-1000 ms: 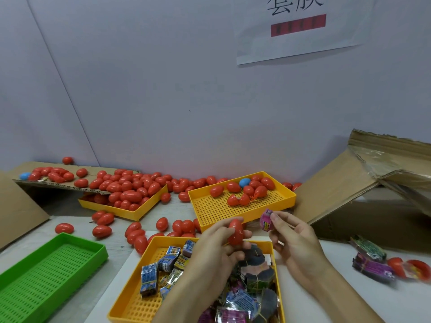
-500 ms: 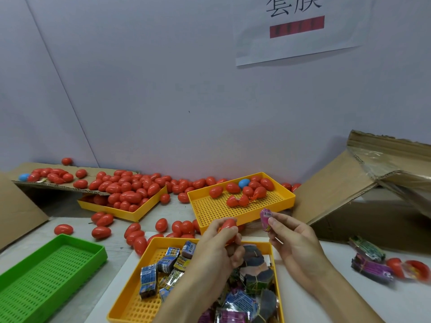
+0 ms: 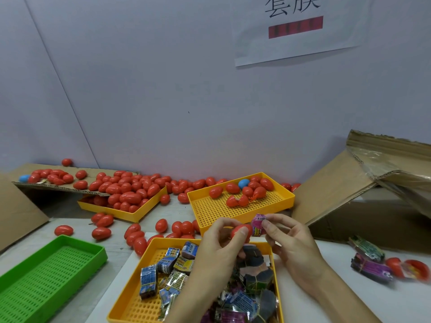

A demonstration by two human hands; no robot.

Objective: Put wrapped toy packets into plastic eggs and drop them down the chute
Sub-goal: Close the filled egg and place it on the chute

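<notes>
My left hand (image 3: 219, 248) grips a red plastic egg (image 3: 240, 233) between thumb and fingers, just above the near yellow tray (image 3: 130, 297). My right hand (image 3: 289, 241) pinches a pink wrapped toy packet (image 3: 258, 226) and holds it against the egg's right side. The near tray holds several wrapped packets (image 3: 168, 269) in blue, grey and purple. Whether the egg is open is hidden by my fingers.
A second yellow tray (image 3: 210, 210) with a few red eggs and one blue egg stands behind my hands. Another tray (image 3: 130, 214) piled with red eggs sits at the left, a green tray (image 3: 46, 276) at the near left. Cardboard flaps (image 3: 331, 190) rise at the right; packets (image 3: 370, 268) lie beside them.
Both hands have come together: the egg moved right and up a little, and the pink packet now touches it. Before, they were held apart.
</notes>
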